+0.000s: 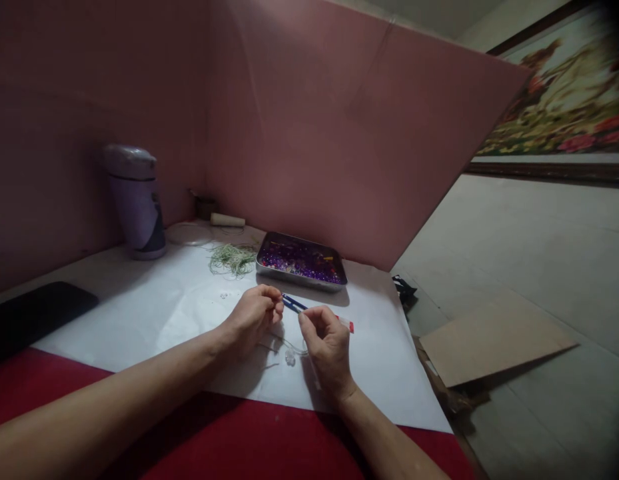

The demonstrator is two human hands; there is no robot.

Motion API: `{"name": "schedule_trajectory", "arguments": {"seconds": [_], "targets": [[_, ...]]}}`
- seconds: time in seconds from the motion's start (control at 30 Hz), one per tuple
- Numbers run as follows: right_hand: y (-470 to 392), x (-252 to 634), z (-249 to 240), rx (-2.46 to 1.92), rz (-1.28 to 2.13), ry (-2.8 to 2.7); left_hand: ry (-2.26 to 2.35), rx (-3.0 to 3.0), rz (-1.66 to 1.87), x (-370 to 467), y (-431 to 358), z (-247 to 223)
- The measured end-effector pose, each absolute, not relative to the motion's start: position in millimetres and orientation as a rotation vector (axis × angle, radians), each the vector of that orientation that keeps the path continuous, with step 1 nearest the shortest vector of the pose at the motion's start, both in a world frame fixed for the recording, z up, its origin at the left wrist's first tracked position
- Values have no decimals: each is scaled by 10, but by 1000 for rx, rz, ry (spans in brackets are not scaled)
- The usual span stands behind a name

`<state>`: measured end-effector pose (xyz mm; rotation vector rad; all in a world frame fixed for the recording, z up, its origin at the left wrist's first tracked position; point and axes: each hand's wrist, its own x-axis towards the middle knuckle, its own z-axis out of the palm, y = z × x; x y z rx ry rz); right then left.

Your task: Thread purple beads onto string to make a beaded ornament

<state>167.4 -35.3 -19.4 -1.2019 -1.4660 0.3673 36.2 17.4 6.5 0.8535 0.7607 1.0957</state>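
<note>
My left hand (258, 315) is closed in a pinch above the white sheet (184, 317), thumb and index fingertip together. Facing it, my right hand (329, 343) also pinches with thumb and index finger; whatever either pinch holds is too fine to make out. Below and between the hands runs a pale thin cord (288, 343), reaching towards the right hand's underside. A small clear beaded piece (290, 358) rests near that cord. Behind the fingertips lies a slim blue tool (293, 303), partly hidden by the right hand. A red-ended object (346, 325) shows beyond the right knuckles.
A metal tray (302, 275) of purple beads stands at the back, beside tangled pale-green thread (232, 259). Further left are a lilac tumbler (138, 207) and a black flat object (44, 310). Pink panels (309, 133) rise behind; cardboard (496, 340) lies right, off the table.
</note>
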Motion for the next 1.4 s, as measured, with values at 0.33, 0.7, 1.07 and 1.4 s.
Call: {"name": "schedule_trajectory", "arguments": {"seconds": [0.33,0.7,1.07,1.4], "targets": [[-384,1675,-201,-1170,294,-1492,683,1043,864,306,154,-6],[-410,1661,-165,-1184,238,-1495,586,888,823,293,144,68],[-428,1656,-166,-1156,239,-1493,495,821,738,274,172,8],[-436,1643,-138,-1153,210,-1540,466,818,724,269,194,-38]]}}
